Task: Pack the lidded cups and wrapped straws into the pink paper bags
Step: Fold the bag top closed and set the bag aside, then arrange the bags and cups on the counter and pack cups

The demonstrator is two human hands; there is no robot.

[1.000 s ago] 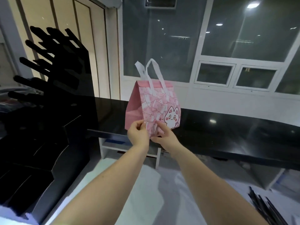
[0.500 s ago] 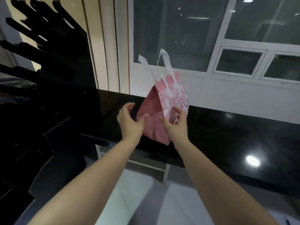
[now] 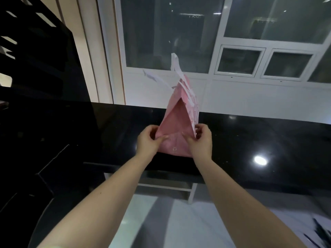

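Pinching the pink paper bag (image 3: 176, 122) low on both sides: with the left hand (image 3: 148, 142) at the left edge of the plain side panel, thumb on the near face and fingers curled behind; with the right hand (image 3: 201, 142) at the fold between that panel and the printed front, fingers curled round the edge. Kept apart by the width of the bag's base, neither hand touching the other. Upright, narrow side toward the camera, tapering to a pinched top, with the white handles (image 3: 176, 68) sticking up and splaying leftward in front of the window (image 3: 170, 33). Placed close to the front edge of the black counter (image 3: 250, 136), base just inside that edge; impossible to tell whether resting on the top or raised just off it. To the right of the bag, a wide stretch of glossy black top, with a bright light reflection (image 3: 260, 160) well beyond the right hand. To the left, a shorter run of counter up to the black stepped shelving (image 3: 35, 51), well apart from the left hand. Behind, the counter's back edge meeting the white wall under the window. Below the front edge, a white frame (image 3: 191, 192) and pale floor (image 3: 179, 221) between the forearms.
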